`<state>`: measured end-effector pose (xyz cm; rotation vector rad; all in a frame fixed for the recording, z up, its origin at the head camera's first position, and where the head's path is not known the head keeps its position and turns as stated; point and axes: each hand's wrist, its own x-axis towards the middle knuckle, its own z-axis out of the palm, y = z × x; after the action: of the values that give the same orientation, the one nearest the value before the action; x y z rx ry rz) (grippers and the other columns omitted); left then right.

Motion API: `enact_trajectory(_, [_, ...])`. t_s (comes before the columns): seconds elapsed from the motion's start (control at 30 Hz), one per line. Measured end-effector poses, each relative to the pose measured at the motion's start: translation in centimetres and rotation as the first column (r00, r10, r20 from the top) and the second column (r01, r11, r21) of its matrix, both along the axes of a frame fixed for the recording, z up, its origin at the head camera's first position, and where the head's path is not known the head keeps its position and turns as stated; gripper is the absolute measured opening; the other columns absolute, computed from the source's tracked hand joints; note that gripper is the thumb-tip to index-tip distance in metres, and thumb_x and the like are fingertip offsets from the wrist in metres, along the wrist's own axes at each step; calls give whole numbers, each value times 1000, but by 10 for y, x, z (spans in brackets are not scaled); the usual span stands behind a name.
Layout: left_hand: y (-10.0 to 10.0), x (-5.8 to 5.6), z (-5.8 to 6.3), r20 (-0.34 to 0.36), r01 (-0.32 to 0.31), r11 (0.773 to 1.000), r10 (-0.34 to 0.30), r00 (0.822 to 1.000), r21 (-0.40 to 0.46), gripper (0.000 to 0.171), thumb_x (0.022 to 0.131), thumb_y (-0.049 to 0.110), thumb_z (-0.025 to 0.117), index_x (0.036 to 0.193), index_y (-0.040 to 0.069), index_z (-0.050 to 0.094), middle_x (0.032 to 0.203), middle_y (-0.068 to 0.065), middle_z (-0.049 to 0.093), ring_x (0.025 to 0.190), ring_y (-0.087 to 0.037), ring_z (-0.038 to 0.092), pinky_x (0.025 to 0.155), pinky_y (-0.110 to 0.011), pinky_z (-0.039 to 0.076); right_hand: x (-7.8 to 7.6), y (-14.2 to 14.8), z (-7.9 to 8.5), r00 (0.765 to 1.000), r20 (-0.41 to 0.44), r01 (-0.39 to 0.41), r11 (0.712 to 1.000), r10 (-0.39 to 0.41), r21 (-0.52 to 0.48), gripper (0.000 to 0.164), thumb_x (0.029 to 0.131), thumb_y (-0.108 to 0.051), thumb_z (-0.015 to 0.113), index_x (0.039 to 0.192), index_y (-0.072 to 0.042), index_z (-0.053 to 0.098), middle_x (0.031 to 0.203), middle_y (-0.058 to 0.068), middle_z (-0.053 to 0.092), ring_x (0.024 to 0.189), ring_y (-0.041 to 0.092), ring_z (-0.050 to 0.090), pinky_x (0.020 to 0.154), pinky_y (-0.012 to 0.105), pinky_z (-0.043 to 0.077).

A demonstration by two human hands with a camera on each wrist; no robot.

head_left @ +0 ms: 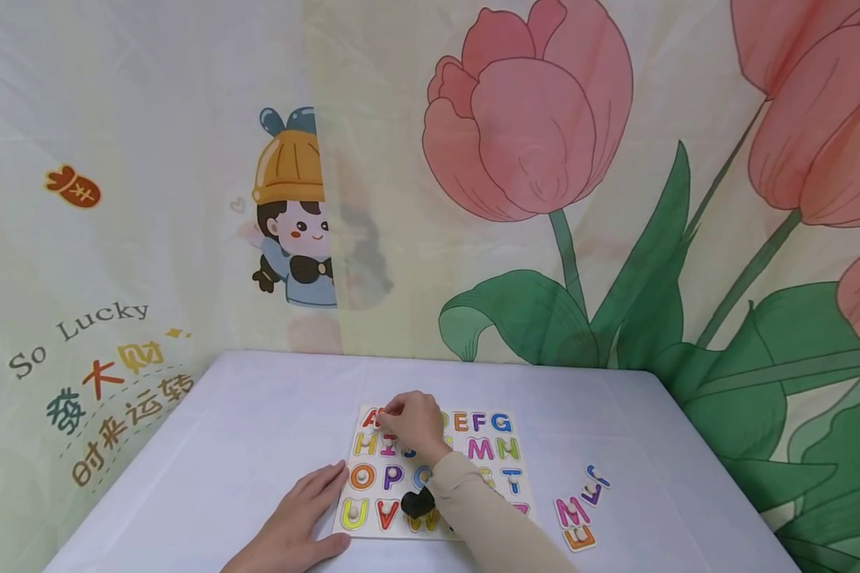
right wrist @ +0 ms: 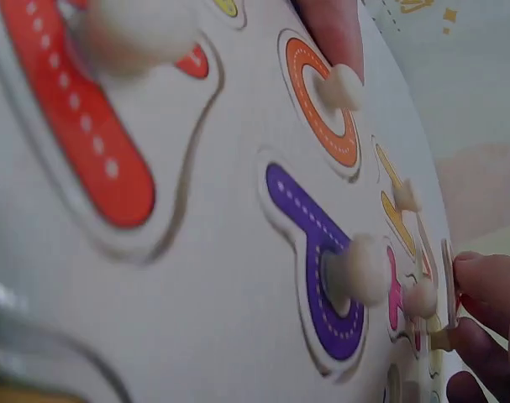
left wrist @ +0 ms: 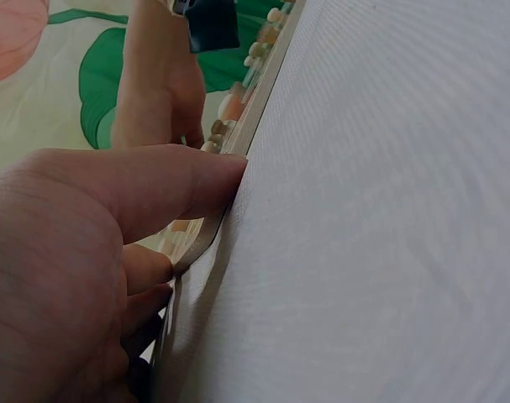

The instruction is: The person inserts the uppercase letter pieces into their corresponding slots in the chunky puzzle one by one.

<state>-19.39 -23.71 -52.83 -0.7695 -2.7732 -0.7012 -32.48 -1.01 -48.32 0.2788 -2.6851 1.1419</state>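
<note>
A white alphabet puzzle board point(head_left: 361, 537) with colourful knobbed letters lies on the table. My right hand point(head_left: 417, 426) reaches over its upper left part, fingertips beside the red A point(head_left: 370, 419). In the right wrist view, thumb and finger pinch a thin letter piece point(right wrist: 449, 281), seen edge-on, so which letter it is I cannot tell. Rows near it show a purple P point(right wrist: 343, 323) and an orange O point(right wrist: 301, 63). My left hand point(head_left: 294, 513) rests at the board's lower left corner, fingers along the left side. Its thumb point(left wrist: 208, 180) presses the front edge.
Right of the board lie several loose letters: a pink M point(head_left: 570, 512), an orange E point(head_left: 580, 539), a purple letter point(head_left: 592, 494) and a blue one point(head_left: 599, 477). A white cloth covers the table point(head_left: 258, 414). Behind hangs a printed curtain point(head_left: 387, 159) with tulips.
</note>
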Motion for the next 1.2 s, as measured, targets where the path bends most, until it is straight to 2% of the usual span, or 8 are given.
enact_trajectory(0.1, [0,0,1,10,2,1000,-2,1000,-2,88,91,56,76,158,5,51,162,-10,48,143,-33,44,113,-42,44,-1,-11,-4,999,-40,31,999,-32,-4,14,87,-28,89,80,-19,81,66,-15,63,64,5,53,62,27,43])
enact_trajectory(0.3, [1,0,8,96,2,1000,-3,995,7,91,91,57,75,159,3,47,166,-12,45,147,-37,42,112,-60,43,-6,-28,-16,990,-52,130,991,-129,27,17,86,-31,90,75,-23,79,62,-18,58,69,7,51,77,35,42])
enact_trajectory(0.4, [0,0,2,35,6,1000,-7,999,15,90,90,55,77,157,3,50,163,-12,48,144,-33,44,119,-45,40,-5,-31,-18,987,-44,155,988,-153,29,18,85,-32,91,75,-24,79,62,-18,59,71,8,53,80,39,42])
enact_trajectory(0.57, [-2,-2,-8,-78,7,1000,-6,997,9,87,88,54,79,155,4,54,159,-11,52,139,-29,46,114,-24,36,-4,-34,-18,981,-74,183,981,-178,66,22,82,-37,93,73,-25,78,60,-17,58,74,11,55,81,42,43])
enact_trajectory(0.63, [-1,-1,-3,-49,7,1000,-8,999,-7,87,89,53,78,156,4,53,160,-11,51,141,-31,46,112,-39,44,-4,-36,-19,977,-100,198,976,-189,92,23,80,-40,94,72,-26,77,60,-17,58,75,14,56,79,43,43])
enact_trajectory(0.8, [1,1,10,90,5,1000,-5,996,-5,91,91,56,75,159,2,47,165,-12,45,147,-38,42,111,-63,43,-4,-38,-19,969,-143,217,970,-200,111,25,79,-42,94,71,-26,76,61,-14,59,76,18,58,74,43,43])
enact_trajectory(1.0, [2,1,14,141,1,1000,-1,990,0,92,92,57,74,160,2,45,167,-12,42,150,-38,40,113,-66,40,-2,-36,-17,967,-157,218,970,-200,110,28,78,-39,96,70,-23,74,60,-13,58,72,17,57,72,41,42])
enact_trajectory(1.2, [1,0,7,78,2,1000,-3,997,5,91,90,54,77,159,3,48,165,-11,45,147,-37,42,111,-63,43,-2,-36,-16,972,-146,205,966,-183,159,31,79,-43,94,70,-24,71,63,-12,56,72,17,55,72,42,42])
